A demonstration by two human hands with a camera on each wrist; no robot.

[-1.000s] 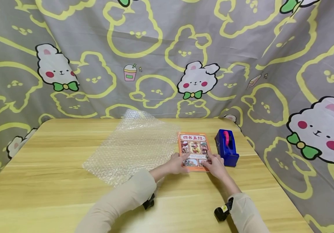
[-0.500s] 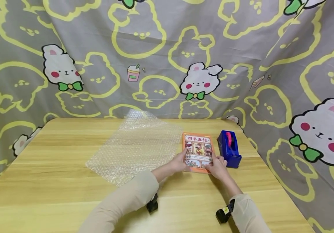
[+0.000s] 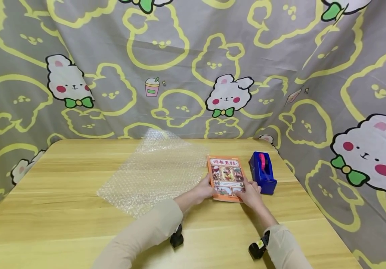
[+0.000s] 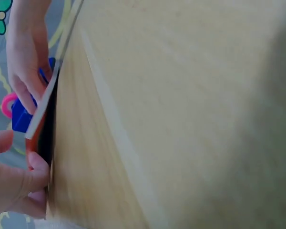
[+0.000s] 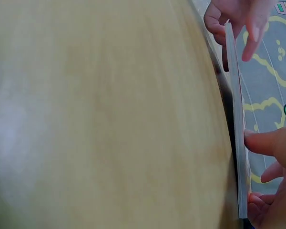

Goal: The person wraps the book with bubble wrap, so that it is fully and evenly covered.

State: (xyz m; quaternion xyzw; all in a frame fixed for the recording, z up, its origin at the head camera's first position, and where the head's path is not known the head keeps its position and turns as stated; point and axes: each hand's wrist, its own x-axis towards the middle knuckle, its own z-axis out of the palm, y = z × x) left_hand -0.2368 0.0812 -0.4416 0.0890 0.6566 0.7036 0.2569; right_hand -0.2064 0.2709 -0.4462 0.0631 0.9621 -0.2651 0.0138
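An orange-bordered book with cartoon panels and Chinese characters lies cover up between both hands in the head view. My left hand holds its left edge, with fingers under it and the thumb above. At the lower right side, my right hand grips the book, its thumb on the cover. The right wrist view shows the book edge-on, a dark gap under it, so it is slightly raised off the table. To the left spreads a sheet of bubble wrap, close to the book.
A blue tape dispenser with a pink core stands right of the book, near my right hand. The wooden table ends at a grey patterned curtain behind and at the sides.
The book's near edge has lifted a little, and my left thumb has slid from the cover toward the left edge. Bubble wrap and tape dispenser stay put; the view shifts slightly.
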